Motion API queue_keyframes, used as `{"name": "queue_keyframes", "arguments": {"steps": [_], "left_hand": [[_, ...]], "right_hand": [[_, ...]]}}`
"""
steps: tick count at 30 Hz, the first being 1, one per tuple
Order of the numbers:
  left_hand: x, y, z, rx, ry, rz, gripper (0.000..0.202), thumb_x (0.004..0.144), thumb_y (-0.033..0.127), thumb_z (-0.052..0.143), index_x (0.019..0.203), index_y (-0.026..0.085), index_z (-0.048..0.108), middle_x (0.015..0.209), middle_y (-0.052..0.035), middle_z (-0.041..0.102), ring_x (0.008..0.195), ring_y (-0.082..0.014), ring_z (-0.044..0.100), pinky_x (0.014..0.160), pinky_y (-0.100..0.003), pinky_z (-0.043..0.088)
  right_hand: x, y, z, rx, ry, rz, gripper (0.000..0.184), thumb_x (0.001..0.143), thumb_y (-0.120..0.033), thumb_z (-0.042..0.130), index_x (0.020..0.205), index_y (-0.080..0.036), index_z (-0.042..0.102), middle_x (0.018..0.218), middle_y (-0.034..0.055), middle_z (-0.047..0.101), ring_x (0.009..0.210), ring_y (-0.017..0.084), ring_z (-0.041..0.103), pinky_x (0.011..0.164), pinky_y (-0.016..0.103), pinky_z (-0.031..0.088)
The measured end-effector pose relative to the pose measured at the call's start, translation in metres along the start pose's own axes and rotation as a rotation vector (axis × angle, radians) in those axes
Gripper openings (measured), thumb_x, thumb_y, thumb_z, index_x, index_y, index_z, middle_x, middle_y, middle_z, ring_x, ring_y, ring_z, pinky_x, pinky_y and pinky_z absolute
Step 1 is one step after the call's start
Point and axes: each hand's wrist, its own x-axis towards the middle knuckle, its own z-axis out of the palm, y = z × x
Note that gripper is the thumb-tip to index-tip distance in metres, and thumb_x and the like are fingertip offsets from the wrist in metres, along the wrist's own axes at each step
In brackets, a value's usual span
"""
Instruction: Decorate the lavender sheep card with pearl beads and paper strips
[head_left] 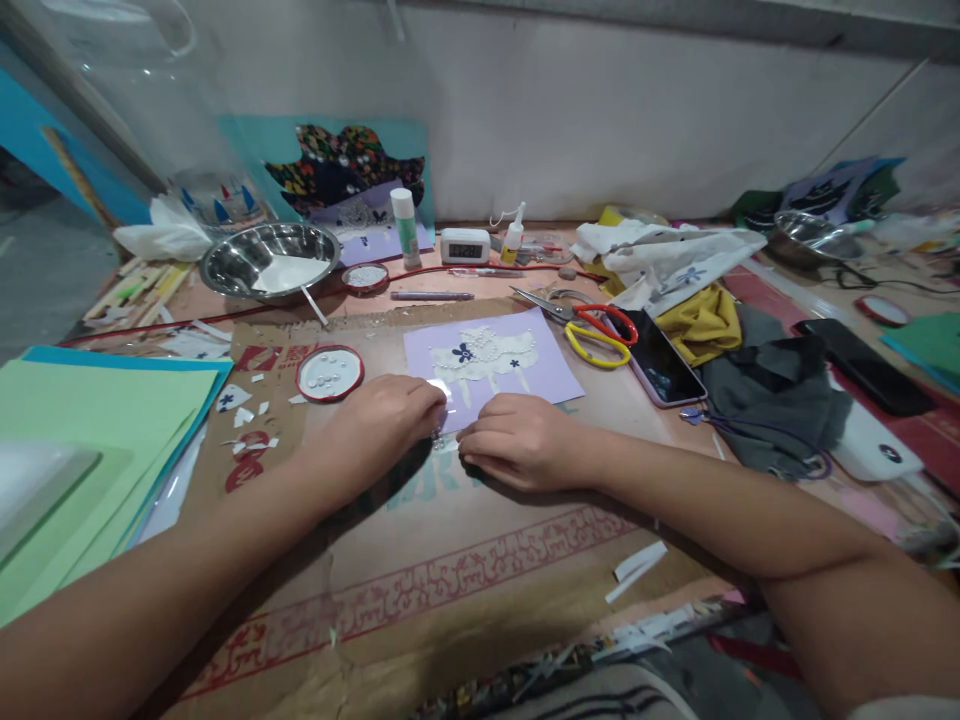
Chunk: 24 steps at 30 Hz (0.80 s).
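Observation:
My left hand (pixel 386 415) lies at the lower left corner of a lilac paper sheet (pixel 559 378), its fingers curled together. Close by on the right, my right hand (pixel 525 440) is closed too, just below the sheet's lower edge. Between the fingertips is something small, clear and shiny (pixel 439 437), too small to name. On the sheet is a white cut-out animal shape (pixel 480 358) with dark blue flowers and rows of pearl-like beads. A red-rimmed lid (pixel 330 373) holding several small beads is left of the sheet.
Scissors (pixel 600 335) with red and yellow handles lie beside a phone (pixel 664 365) on the right. Behind stand a glue stick (pixel 405 228), a small glue bottle (pixel 514 238), a digital clock (pixel 465 246) and a steel bowl (pixel 225 265). Green paper sheets (pixel 150 400) are stacked on the left.

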Motion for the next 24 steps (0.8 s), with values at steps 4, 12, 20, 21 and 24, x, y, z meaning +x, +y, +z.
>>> {"name": "queue_keyframes", "arguments": {"steps": [4, 12, 20, 21, 24], "left_hand": [[0.001, -0.004, -0.001, 0.030, 0.025, -0.017, 0.024, 0.100, 0.023, 0.046, 0.096, 0.014, 0.068, 0.090, -0.0102, 0.072, 0.083, -0.0257, 0.066, 0.076, -0.037, 0.048], [0.002, -0.004, -0.001, -0.005, 0.001, -0.042, 0.025, 0.100, 0.023, 0.046, 0.095, 0.014, 0.068, 0.090, -0.0090, 0.072, 0.083, -0.0244, 0.065, 0.077, -0.036, 0.049], [0.003, -0.010, 0.003, -0.057, 0.012, -0.045, 0.024, 0.099, 0.026, 0.048, 0.098, 0.014, 0.070, 0.095, -0.0120, 0.073, 0.088, -0.0268, 0.067, 0.079, -0.039, 0.052], [0.004, -0.011, 0.002, -0.074, 0.013, -0.052, 0.024, 0.098, 0.026, 0.049, 0.098, 0.015, 0.070, 0.095, -0.0114, 0.073, 0.087, -0.0261, 0.068, 0.079, -0.038, 0.052], [0.006, -0.014, 0.001, -0.131, 0.016, -0.075, 0.023, 0.097, 0.027, 0.051, 0.096, 0.017, 0.072, 0.095, -0.0096, 0.074, 0.085, -0.0240, 0.068, 0.077, -0.035, 0.052]], "right_hand": [[0.000, 0.001, 0.004, -0.013, 0.022, 0.005, 0.014, 0.096, -0.015, 0.055, 0.094, -0.015, 0.068, 0.103, 0.0109, 0.075, 0.091, 0.019, 0.063, 0.083, 0.035, 0.050], [0.001, 0.020, -0.024, -0.054, -0.050, 0.167, 0.021, 0.099, -0.022, 0.050, 0.096, -0.016, 0.070, 0.092, 0.0092, 0.075, 0.087, 0.021, 0.063, 0.082, 0.035, 0.048], [-0.036, 0.092, -0.086, -0.396, -0.295, 0.840, 0.039, 0.090, -0.016, 0.054, 0.128, -0.011, 0.061, 0.128, 0.0212, 0.061, 0.108, 0.032, 0.062, 0.086, 0.038, 0.048], [-0.041, 0.098, -0.087, -0.405, -0.337, 0.867, 0.043, 0.090, -0.019, 0.055, 0.132, -0.011, 0.059, 0.130, 0.0224, 0.059, 0.108, 0.033, 0.061, 0.086, 0.039, 0.048], [-0.052, 0.109, -0.082, -0.399, -0.397, 0.906, 0.051, 0.089, -0.024, 0.058, 0.140, -0.015, 0.054, 0.124, 0.0214, 0.061, 0.102, 0.032, 0.063, 0.084, 0.038, 0.049]]}}
